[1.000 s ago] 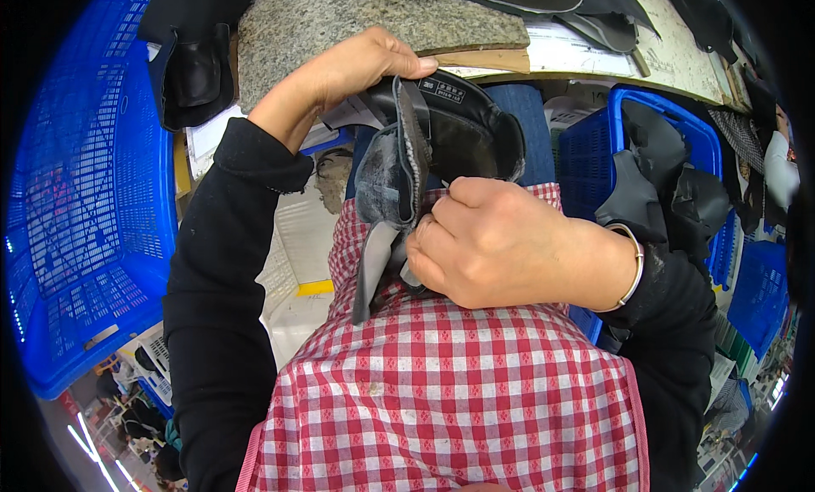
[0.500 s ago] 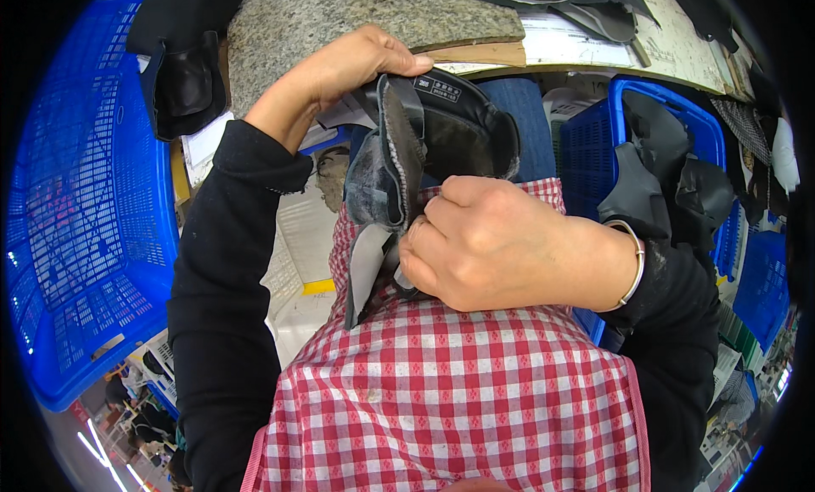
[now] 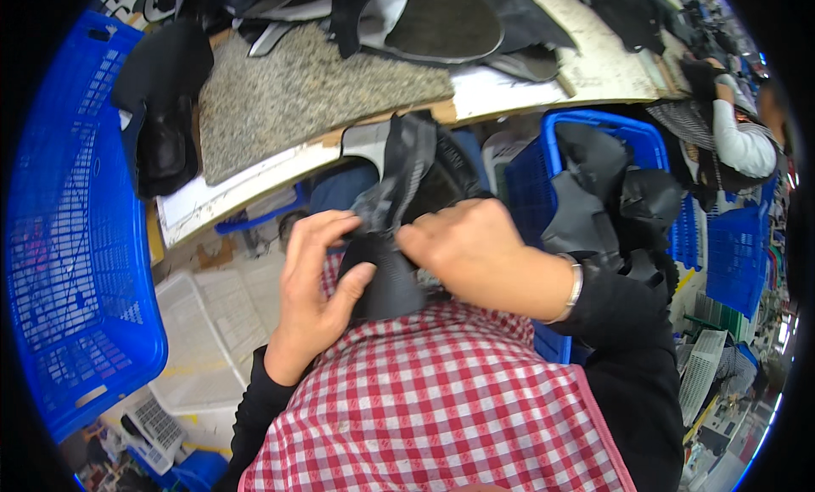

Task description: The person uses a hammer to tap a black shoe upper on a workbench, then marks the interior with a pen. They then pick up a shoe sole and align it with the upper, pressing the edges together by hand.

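In front of my apron is a black leather shoe upper (image 3: 386, 275), with a grey lining and a pale flap at its far end. My left hand (image 3: 314, 280) holds its near left part, the thumb resting on the smooth black leather and the fingers curled round the edge. On the other side, my right hand (image 3: 467, 241) is closed and pinches the upper near its middle seam. The right fingertips are partly hidden and somewhat blurred, so any small thing between them cannot be made out.
A workbench (image 3: 594, 89) with a speckled stone slab (image 3: 280, 106) and black leather pieces lies ahead. At the left stands a large blue plastic basket (image 3: 140, 322). To the right, another blue basket (image 3: 552, 148) holds black uppers. A co-worker's sleeve (image 3: 739, 144) shows at far right.
My left hand has come down from the upper's far edge to its near left part. The upper has turned, its pale flap now at the far end. My view has shifted, showing more bench.
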The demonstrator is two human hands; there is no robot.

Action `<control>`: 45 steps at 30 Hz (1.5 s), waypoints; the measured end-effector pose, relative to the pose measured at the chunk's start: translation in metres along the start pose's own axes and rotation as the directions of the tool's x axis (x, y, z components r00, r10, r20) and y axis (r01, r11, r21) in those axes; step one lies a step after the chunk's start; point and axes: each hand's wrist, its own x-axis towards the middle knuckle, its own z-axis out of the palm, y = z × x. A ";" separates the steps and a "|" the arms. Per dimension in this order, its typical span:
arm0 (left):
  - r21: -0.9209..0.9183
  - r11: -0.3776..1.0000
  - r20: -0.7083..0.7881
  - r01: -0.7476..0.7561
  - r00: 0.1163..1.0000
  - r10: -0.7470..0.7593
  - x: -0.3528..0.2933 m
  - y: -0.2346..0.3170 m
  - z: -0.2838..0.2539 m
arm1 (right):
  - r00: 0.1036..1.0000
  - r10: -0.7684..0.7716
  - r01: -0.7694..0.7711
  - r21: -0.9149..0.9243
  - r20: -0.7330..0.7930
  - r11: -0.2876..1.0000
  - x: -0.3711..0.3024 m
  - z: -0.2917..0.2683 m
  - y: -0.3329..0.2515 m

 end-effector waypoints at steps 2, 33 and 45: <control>0.290 0.957 -0.060 -0.021 0.997 0.040 -0.008 -0.003 0.002 | 1.000 -0.007 0.008 -0.023 0.006 1.000 0.005 0.005 -0.008; 0.478 0.715 0.454 -0.511 0.840 0.297 -0.092 -0.079 0.055 | 0.524 -0.259 -0.510 0.542 0.811 0.668 0.056 0.144 0.067; -0.425 0.800 0.279 0.424 0.902 -0.330 -0.033 -0.107 0.025 | 0.934 -0.197 0.138 0.209 0.297 0.968 0.026 0.073 0.017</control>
